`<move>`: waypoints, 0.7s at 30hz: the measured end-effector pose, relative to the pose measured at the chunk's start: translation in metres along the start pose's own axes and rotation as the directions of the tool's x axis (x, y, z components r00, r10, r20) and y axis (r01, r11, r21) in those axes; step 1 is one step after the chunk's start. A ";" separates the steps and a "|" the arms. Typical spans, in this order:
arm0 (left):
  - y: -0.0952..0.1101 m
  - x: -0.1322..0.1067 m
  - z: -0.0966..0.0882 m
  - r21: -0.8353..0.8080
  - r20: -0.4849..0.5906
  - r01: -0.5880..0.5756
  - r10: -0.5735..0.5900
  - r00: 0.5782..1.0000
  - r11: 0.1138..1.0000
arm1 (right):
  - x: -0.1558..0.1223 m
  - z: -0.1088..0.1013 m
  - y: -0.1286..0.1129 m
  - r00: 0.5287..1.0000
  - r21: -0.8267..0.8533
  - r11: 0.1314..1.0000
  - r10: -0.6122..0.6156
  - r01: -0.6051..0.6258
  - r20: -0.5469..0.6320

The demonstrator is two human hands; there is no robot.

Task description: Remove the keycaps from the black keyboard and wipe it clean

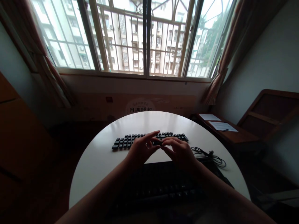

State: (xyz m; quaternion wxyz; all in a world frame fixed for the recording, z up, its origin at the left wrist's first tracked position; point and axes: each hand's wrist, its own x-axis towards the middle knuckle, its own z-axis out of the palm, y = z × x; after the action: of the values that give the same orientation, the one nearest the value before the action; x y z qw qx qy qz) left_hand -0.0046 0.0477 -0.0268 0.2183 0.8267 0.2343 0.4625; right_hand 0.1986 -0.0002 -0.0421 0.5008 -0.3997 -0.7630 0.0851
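Note:
Rows of loose black keycaps (126, 141) lie on a round white table (93, 161). Nearer me sits a dark keyboard (161, 183), partly hidden under my forearms. My left hand (140, 149) and my right hand (179, 152) meet above the table between the keycaps and the keyboard. Their fingertips pinch together around a small dark piece, likely a keycap, too small to make out. The left index finger points out over the keycap rows.
A black cable (207, 154) coils on the table right of the keyboard. A low wooden bench with papers (221, 126) stands at the right, beside a wooden frame (271, 112). A barred window (144, 37) with curtains faces me. A dark cabinet stands at the left.

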 end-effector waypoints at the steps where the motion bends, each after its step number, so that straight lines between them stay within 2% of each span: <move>1: -0.001 0.000 0.001 0.002 0.010 0.001 -0.001 1.000 1.000 | 0.000 0.000 0.001 1.000 -0.010 1.000 -0.004 0.004 0.005; 5: -0.001 0.001 -0.002 0.057 0.051 0.059 -0.062 0.997 0.997 | 0.005 -0.007 0.003 1.000 -0.062 0.998 -0.004 0.006 0.030; 8: 0.007 0.004 -0.011 0.257 0.157 0.158 -0.203 0.966 0.953 | 0.013 -0.019 0.009 0.991 -0.148 0.986 0.094 -0.078 0.101; 9: 0.010 0.005 -0.014 0.338 0.230 0.159 -0.246 0.942 0.928 | 0.015 -0.022 0.013 0.978 -0.185 0.977 0.137 -0.107 0.159; 11: 0.016 0.005 -0.020 0.459 0.402 0.093 -0.300 0.865 0.884 | 0.018 -0.025 0.023 0.930 -0.271 0.952 0.221 -0.141 0.293; 13: 0.020 0.004 -0.025 0.498 0.546 0.000 -0.313 0.777 0.867 | 0.019 -0.022 0.034 0.873 -0.367 0.918 0.296 -0.148 0.388; 15: 0.020 0.002 -0.027 0.495 0.630 -0.057 -0.312 0.711 0.867 | 0.017 -0.015 0.044 0.834 -0.454 0.880 0.353 -0.141 0.425; 17: 0.020 0.000 -0.029 0.489 0.667 -0.084 -0.311 0.677 0.868 | 0.016 -0.008 0.052 0.817 -0.505 0.854 0.378 -0.126 0.435; 21: 0.018 -0.001 -0.033 0.482 0.672 -0.072 -0.316 0.670 0.873 | 0.015 0.000 0.060 0.842 -0.554 0.826 0.372 -0.109 0.390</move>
State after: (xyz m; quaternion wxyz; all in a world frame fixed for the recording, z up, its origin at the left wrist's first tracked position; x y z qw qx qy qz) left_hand -0.0302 0.0379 -0.0014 0.1179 0.9503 0.2882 0.0045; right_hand 0.2276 0.0505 -0.0633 0.1552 -0.5797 -0.7989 0.0409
